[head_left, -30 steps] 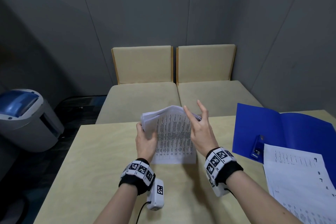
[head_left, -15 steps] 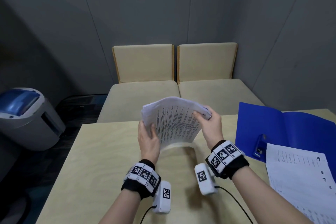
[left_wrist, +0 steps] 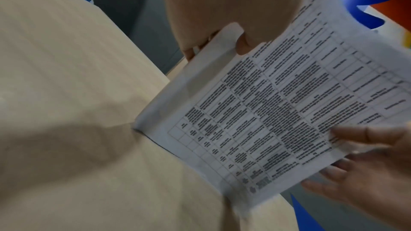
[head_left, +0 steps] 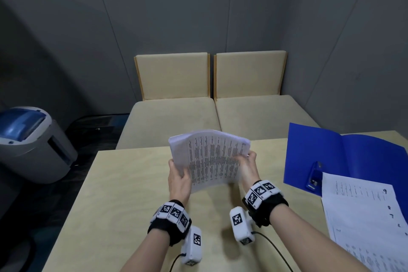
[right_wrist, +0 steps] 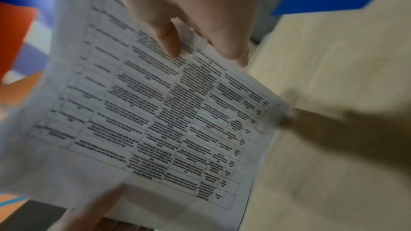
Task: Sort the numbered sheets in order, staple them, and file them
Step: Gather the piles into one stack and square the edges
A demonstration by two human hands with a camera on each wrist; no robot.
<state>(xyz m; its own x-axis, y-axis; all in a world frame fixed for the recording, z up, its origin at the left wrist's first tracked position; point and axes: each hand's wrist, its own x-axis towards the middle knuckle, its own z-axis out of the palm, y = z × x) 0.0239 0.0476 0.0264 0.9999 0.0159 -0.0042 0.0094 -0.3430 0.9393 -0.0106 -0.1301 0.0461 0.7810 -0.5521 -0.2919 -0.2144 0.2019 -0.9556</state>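
A stack of printed sheets (head_left: 209, 157) stands on its lower edge on the wooden table (head_left: 123, 201), bowed at the top. My left hand (head_left: 178, 178) grips its left edge, thumb on the front page. My right hand (head_left: 248, 164) grips the right edge. In the left wrist view the sheets (left_wrist: 278, 104) show a printed table, thumb (left_wrist: 244, 43) on the margin. The right wrist view shows the sheets (right_wrist: 160, 115) with the thumb (right_wrist: 169, 41) pressed on the page. A blue stapler (head_left: 313, 175) lies on an open blue folder (head_left: 353, 157) at the right.
More numbered sheets (head_left: 364, 216) lie fanned at the table's right front, overlapping the folder. Two beige seats (head_left: 209, 117) stand beyond the far table edge. A grey and blue shredder (head_left: 31, 143) stands on the floor at the left.
My right hand went from raised with fingers spread to gripping the stack's right edge. The stack has risen from lying on the table to standing upright between both hands.
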